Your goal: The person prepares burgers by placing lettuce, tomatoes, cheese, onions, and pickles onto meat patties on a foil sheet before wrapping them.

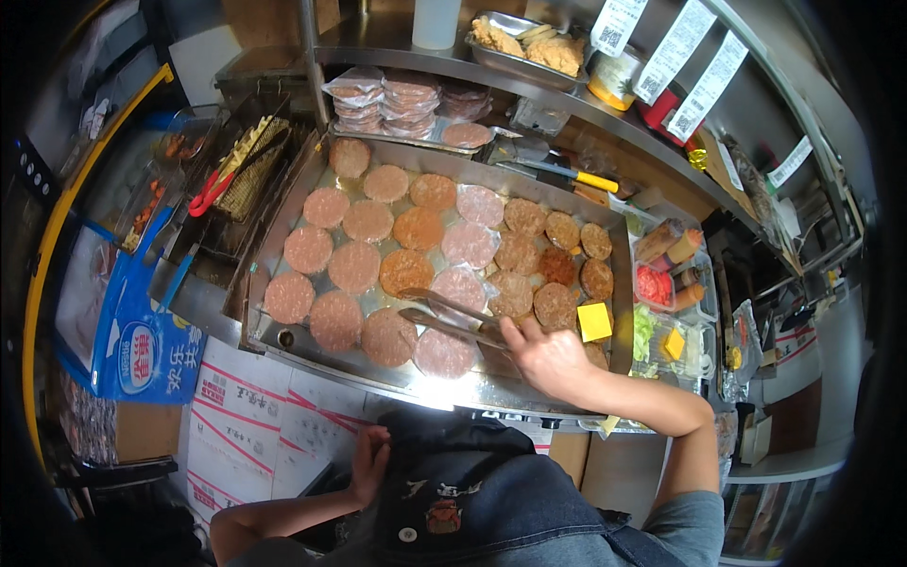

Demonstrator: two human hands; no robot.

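Observation:
My right hand (549, 358) grips metal tongs (453, 307) over a flat steel griddle (319, 358). The tong tips are apart, above the gap between a browned patty (406, 273) and a paler patty (389, 337). Several round patties cover the griddle, pinkish at the left and darker brown at the right. Some in the middle, such as this whitish patty (470, 244), look pale and frosty. A yellow cheese slice (594, 322) lies on a patty beside my right hand. My left hand (370, 457) is beside my dark apron (468, 489), with nothing visible in it.
Stacked wrapped patties (409, 103) stand behind the griddle, near a yellow-handled scraper (595, 181). Fryer baskets (251, 177) are at the left. Sauce bottles (684, 249), chopped red food (653, 285) and lettuce (642, 333) sit at the right. Overhead, a shelf (397, 53) holds a fried-food tray (528, 64).

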